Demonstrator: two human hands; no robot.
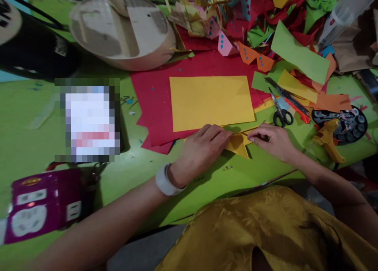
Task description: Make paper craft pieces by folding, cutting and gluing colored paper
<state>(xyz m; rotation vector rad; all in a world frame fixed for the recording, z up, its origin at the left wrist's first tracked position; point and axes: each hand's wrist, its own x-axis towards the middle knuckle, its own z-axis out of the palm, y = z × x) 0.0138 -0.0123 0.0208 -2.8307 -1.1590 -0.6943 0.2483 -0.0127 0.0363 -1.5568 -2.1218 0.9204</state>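
My left hand (203, 147), with a pale band (167, 180) on its wrist, presses its fingers together on a folded piece of yellow paper (238, 147). A pointed flap of that piece hangs toward the table's front edge. At its right end, my right hand (273, 141) has thumb and fingers pinched on the paper; part of the grip is hidden. Just beyond both hands, a flat yellow sheet (211, 101) lies over red paper (147, 97). Black-handled scissors (280, 110) and an orange box cutter (291, 99) lie beyond my right hand.
A yellow glue gun (330, 139) rests by a black round tray (354, 123) at right. Cut paper shapes (248, 54) heap up at the back, near a round whitish container (147, 38). A blurred-out screen (90, 121) and purple power strip (44, 206) are at left.
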